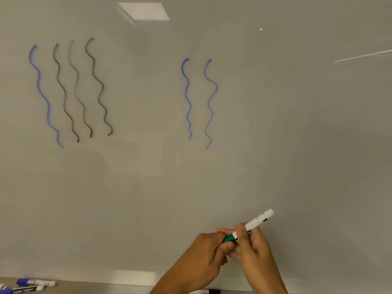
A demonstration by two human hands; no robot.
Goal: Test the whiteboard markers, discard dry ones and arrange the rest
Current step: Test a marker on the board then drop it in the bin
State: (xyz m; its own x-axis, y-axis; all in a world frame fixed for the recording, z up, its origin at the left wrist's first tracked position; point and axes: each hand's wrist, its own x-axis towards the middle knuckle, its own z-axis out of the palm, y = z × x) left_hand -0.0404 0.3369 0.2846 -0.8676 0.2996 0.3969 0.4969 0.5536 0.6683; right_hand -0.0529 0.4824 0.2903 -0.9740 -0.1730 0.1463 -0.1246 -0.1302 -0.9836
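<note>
A white marker with a green cap is held low in front of the whiteboard, slanting up to the right. My right hand grips its white barrel. My left hand grips the green cap end. The cap looks seated on the barrel. On the board are a blue wavy line and three black ones at the left, plus two blue wavy lines in the middle.
Blue-capped markers lie on the ledge at the bottom left. Another marker with a black end shows at the bottom edge, partly hidden by my arms. A ceiling light reflects in the board.
</note>
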